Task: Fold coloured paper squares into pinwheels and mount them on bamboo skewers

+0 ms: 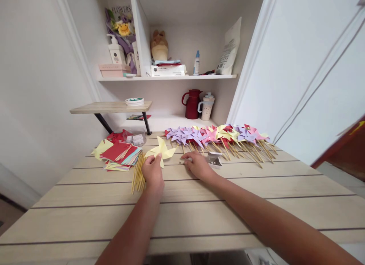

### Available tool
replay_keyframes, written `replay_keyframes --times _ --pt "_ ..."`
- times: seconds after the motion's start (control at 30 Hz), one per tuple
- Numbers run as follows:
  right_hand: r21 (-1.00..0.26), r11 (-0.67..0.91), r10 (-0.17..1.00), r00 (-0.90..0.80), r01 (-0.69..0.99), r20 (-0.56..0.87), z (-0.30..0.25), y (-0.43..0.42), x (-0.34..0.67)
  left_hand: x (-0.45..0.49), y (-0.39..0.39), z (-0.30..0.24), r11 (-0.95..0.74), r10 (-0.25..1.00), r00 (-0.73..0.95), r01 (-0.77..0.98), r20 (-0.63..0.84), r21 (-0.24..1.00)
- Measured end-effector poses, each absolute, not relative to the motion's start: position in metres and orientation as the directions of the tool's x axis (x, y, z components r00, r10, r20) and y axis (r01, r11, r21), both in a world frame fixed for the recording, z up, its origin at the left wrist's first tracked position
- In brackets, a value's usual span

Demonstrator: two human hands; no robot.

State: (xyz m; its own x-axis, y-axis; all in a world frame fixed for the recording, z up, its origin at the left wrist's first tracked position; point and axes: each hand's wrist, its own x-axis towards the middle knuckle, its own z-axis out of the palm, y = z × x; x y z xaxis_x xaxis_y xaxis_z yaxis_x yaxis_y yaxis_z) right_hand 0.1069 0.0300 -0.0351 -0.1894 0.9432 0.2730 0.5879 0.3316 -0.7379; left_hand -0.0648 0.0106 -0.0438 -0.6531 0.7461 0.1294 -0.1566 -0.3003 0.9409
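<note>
My left hand (154, 170) pinches a pale yellow paper pinwheel (161, 148) near its folded centre, with the blades spread out above the fingers. Under and beside that hand lies a bundle of thin wooden sticks (138, 177). My right hand (197, 165) rests low on the tabletop, its thumb and forefinger apart. By its fingertips lie tiny pieces (180, 162), too small to make out. Just right of the hand stands a small open box (214, 159) with dark little items in it.
Finished pinwheels on sticks (211, 135) lie in a row along the back right. Left are stacked coloured paper squares (118, 153) and a clear plastic container (135, 138). A small raised shelf (111, 107) stands behind them. Further back are a red jug (193, 104) and a tumbler (207, 107).
</note>
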Motion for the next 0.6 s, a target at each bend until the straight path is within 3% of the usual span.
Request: replay_keyframes --times 0.07,0.17,0.43,0.53,0.6 --pt "-0.638 0.397 0.916 -0.243 0.66 0.319 -0.034 0.037 0.103 -0.064 0.01 -0.043 -0.297 0.758 -0.638 -0.155 0.134 0.942" --pt "-0.616 0.394 0.919 -0.275 0.682 0.282 -0.033 0.047 0.096 -0.063 0.009 -0.044 -0.291 0.774 -0.616 -0.14 0.146 0.947" --pt "-0.742 0.325 0.928 -0.351 0.586 0.128 -0.03 0.055 0.102 -0.065 0.009 -0.046 -0.274 0.786 -0.6 -0.127 0.146 0.953" --pt "-0.801 0.304 0.876 -0.483 0.516 0.021 -0.025 0.042 0.119 -0.064 0.008 -0.044 -0.266 0.796 -0.589 -0.126 0.144 0.956" --pt "-0.843 0.297 0.778 -0.626 0.448 -0.058 -0.021 0.034 0.128 -0.063 0.007 -0.043 -0.254 0.813 -0.564 -0.123 0.143 0.959"
